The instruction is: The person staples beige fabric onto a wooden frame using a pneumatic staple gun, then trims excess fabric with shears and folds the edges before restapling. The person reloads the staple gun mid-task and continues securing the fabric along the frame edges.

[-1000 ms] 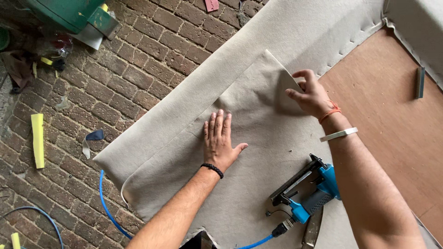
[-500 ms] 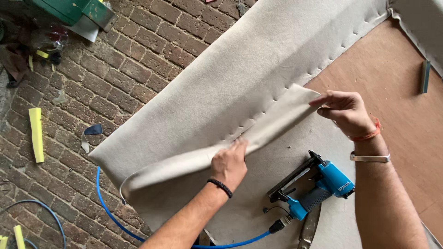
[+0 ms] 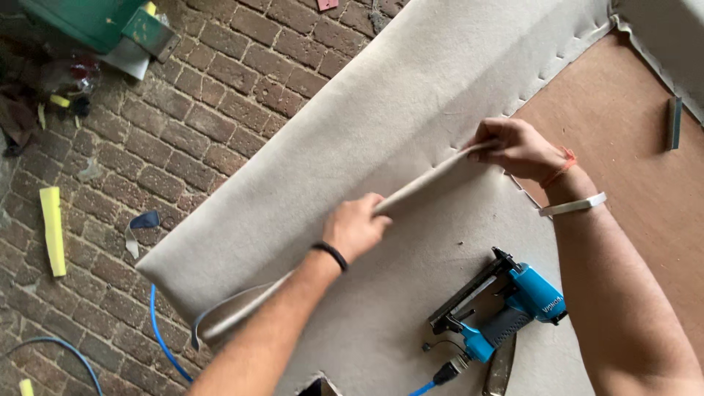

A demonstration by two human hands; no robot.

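Observation:
A large sheet of grey-beige fabric [image 3: 381,110] lies stretched over a brown wooden board [image 3: 623,132]. My left hand [image 3: 356,226] grips the fabric's folded edge near the middle. Farther up the same edge, my right hand [image 3: 517,149] pinches it where the fabric meets the board. Between the two hands the fold [image 3: 425,187] is lifted and pulled taut in a straight line. A blue pneumatic staple gun [image 3: 502,308] lies on the fabric below my right forearm, untouched.
A blue air hose [image 3: 163,341] runs from the gun across the brick floor [image 3: 183,132]. Yellow foam strips [image 3: 53,229] and a green object [image 3: 95,18] sit at the left. A small dark block [image 3: 673,122] lies on the board.
The fabric flap went from pressed flat to lifted. Both hands have closed on its edge and pulled it up and to the right, drawing the fold taut.

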